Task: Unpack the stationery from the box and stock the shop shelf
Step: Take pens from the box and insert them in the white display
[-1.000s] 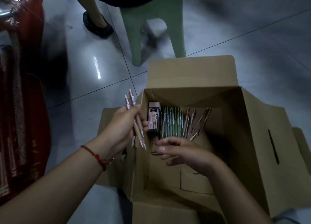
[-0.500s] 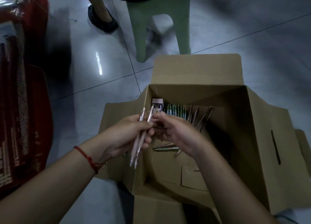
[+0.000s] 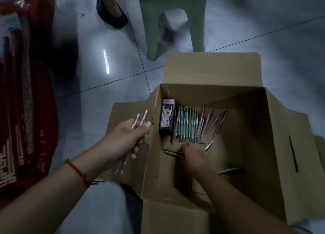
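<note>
An open cardboard box (image 3: 277,128) stands on the floor. Inside lie a dark eraser pack (image 3: 167,117), a row of green pens (image 3: 186,123) and several pink pens (image 3: 212,121) against the far wall. My left hand (image 3: 126,139) holds a small bunch of pink pens (image 3: 139,119) over the box's left flap. My right hand (image 3: 193,154) is down on the box floor, its fingers on loose pens (image 3: 171,152) lying there. Its fingertips are hidden, so the grasp is unclear. Another loose pen (image 3: 230,170) lies to the right of my wrist.
A green plastic stool (image 3: 153,28) stands just beyond the box, with another person's foot (image 3: 112,14) in a dark shoe beside it. Red packaged goods (image 3: 19,110) are stacked along the left edge. Grey floor tiles (image 3: 98,86) surround the box.
My right hand has left the pens in my left hand and dropped to the box floor. My left hand moved left, off the box, with its bunch of pink pens.
</note>
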### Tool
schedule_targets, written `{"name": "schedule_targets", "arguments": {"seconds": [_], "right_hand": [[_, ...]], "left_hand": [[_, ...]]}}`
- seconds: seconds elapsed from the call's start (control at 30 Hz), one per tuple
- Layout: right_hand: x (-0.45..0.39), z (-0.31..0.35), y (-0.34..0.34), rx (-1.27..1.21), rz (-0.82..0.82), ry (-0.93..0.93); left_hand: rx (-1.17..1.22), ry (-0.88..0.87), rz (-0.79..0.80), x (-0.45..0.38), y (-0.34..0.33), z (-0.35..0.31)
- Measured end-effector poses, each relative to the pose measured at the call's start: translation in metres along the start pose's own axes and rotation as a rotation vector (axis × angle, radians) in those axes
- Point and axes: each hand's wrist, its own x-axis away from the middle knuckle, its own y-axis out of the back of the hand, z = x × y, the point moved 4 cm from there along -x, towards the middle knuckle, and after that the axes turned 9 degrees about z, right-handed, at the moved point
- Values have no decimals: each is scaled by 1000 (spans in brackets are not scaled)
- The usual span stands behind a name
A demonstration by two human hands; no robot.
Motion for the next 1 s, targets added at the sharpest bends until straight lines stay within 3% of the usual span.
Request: {"name": "schedule_targets", "arguments": {"seconds": [0.17,0.37,0.53,0.63,0.8,0.9,1.0], "right_hand": [[-3,-3,9,-149,113,-59],[33,12,99,-1004,33,-27],[141,37,223,-1306,19,-30],[239,59,308,-1289,116,-33],[405,125,452,-1243,268,-58],[493,176,536,-1177,341,-50],[554,223,607,-1017,341,73]], "left_hand": [[-69,0,-21,0,8,1],[-182,-99,-193,7,11,-32],[-49,-260,-204,89,-16,-112],[78,-247,-145,179,-27,-165],[-1,-257,-127,350,-2,-300],[-245,-312,-119,458,26,-389],[-674,-390,-222,545,48,-457]]}}
